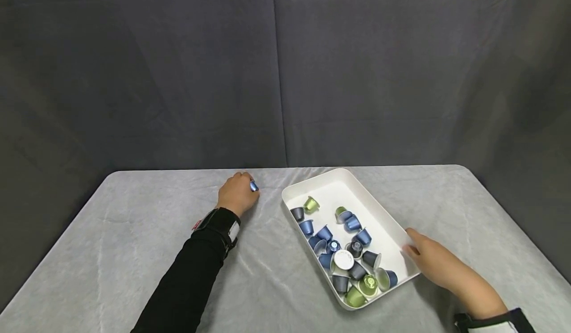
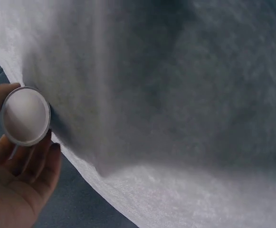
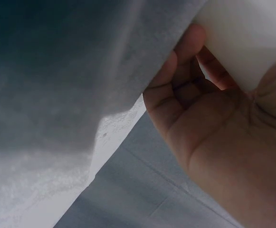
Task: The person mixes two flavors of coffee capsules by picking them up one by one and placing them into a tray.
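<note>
In the head view my left hand [image 1: 238, 193] is near the table's far edge, left of the tray, pinching a blue coffee capsule [image 1: 254, 186]. The left wrist view shows that capsule's pale round lid [image 2: 26, 116] between thumb and fingers. My right hand [image 1: 439, 262] grips the right side of a white rectangular tray [image 1: 379, 214], thumb on its wall. The right wrist view shows curled fingers [image 3: 191, 42] against the tray's white side. Inside the tray lie several blue, dark grey and green capsules, such as a green one [image 1: 311, 204], mostly toward the left and near sides.
A pale grey cloth [image 1: 134, 253] with soft creases covers the table. The tray stands at an angle, its far corner close to the table's back edge. Behind the table hangs a dark grey curtain [image 1: 200, 75].
</note>
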The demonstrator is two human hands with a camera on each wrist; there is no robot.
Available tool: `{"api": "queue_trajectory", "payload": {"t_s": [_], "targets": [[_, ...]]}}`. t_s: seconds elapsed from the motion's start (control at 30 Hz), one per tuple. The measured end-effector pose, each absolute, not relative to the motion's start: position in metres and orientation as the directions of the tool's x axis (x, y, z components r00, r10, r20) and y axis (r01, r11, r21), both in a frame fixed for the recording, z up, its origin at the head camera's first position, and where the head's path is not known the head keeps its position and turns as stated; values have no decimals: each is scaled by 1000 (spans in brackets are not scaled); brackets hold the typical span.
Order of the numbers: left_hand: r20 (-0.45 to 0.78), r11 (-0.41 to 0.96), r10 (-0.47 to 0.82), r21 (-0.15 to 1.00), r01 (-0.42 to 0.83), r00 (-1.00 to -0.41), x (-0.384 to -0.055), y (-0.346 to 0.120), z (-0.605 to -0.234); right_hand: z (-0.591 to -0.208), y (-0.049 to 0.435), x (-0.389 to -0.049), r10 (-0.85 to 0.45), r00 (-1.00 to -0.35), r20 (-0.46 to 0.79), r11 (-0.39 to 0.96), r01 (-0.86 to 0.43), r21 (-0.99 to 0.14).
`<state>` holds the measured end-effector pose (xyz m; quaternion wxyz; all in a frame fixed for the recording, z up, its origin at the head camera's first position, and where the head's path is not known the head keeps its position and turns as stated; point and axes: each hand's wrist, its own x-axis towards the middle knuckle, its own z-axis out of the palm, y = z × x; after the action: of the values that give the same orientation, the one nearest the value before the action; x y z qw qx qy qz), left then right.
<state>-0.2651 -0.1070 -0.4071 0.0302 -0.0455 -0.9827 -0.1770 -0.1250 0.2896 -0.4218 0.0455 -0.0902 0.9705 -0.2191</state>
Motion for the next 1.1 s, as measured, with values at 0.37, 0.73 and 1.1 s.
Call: {"api": "queue_trajectory", "payload": {"t_s": [0.37, 0.73, 1.1], "targets": [[135, 934, 101, 328, 141, -986, -266, -114, -413, -421, 290, -124, -190, -980, -65, 888, -143, -436], [187, 911, 132, 364, 193, -974, -266, -109, -412, -421, 292, -123, -188, -978, -85, 882, -130, -452], [266, 854, 124, 462, 240, -956, -261, -90, -409, -422, 293, -122, -194, -979, -66, 877, -143, -459]]}}
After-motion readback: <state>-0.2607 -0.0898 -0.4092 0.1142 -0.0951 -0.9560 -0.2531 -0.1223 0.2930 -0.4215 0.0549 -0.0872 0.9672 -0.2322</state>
